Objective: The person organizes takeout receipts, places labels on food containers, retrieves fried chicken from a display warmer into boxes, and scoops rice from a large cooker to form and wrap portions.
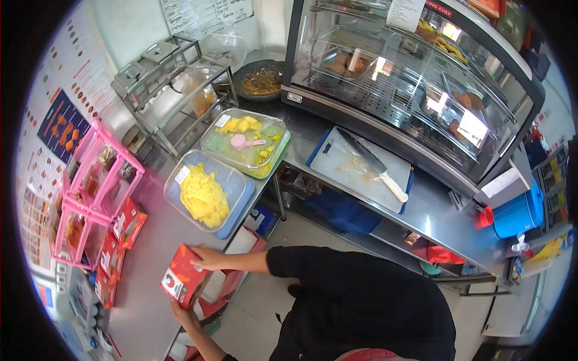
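Note:
A red cardboard food box [184, 273] with a white printed panel is held tilted over the steel counter, near its front edge. My right hand [205, 258] grips the box at its upper right side. From below, my left hand [180, 311] holds its lower edge, with the fingers partly hidden. Further along the counter, a clear tray [169, 194] of yellow rice sits on a blue lid or base. Beside it stands another clear tray [205, 142] on a green one, with less yellow rice and a pink scoop [239, 142] inside.
Several red boxes [129, 223] stand beside a pink rack [108, 216] at the left. A metal rack [158, 131] is behind the trays. On the right counter, a large knife [365, 155] lies on a white cutting board [325, 167] before a glass display warmer [289, 81].

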A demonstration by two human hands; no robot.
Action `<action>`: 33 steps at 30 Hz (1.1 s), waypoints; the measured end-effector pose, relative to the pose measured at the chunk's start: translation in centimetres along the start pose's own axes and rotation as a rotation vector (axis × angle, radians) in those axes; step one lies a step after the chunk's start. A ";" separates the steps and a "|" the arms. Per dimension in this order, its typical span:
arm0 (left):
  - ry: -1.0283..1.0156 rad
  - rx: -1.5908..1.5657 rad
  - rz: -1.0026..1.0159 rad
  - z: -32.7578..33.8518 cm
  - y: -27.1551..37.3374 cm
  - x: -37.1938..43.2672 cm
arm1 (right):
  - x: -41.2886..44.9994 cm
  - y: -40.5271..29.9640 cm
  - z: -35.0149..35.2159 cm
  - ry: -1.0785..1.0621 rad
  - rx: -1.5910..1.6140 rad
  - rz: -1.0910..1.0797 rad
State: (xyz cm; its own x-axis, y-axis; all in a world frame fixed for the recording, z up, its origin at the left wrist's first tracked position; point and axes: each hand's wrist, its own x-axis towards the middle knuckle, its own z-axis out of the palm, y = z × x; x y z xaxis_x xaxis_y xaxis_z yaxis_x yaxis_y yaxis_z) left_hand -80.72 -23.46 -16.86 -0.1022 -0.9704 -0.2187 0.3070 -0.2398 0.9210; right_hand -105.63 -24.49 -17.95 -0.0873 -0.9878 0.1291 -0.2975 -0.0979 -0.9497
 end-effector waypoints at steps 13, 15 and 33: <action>0.197 -0.027 -0.046 -14.1 4.3 11.2 | -7.6 -18.8 -64.8 1.985 -0.446 -0.730; 0.218 -0.003 -0.049 -13.5 4.7 11.2 | -8.6 -20.9 -69.4 2.000 -0.369 -0.752; 0.173 -0.019 -0.041 -18.4 6.7 9.3 | 5.0 -26.3 -36.7 1.007 -0.309 -0.348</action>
State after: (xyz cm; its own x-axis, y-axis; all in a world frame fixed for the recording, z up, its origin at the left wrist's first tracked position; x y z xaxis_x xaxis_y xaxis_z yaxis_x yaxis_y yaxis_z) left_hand -62.19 -34.60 -18.63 0.0484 -0.9495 -0.3099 0.3236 -0.2786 0.9042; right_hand -133.15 -22.36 18.16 -0.6436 -0.3484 0.6814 -0.6683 -0.1780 -0.7223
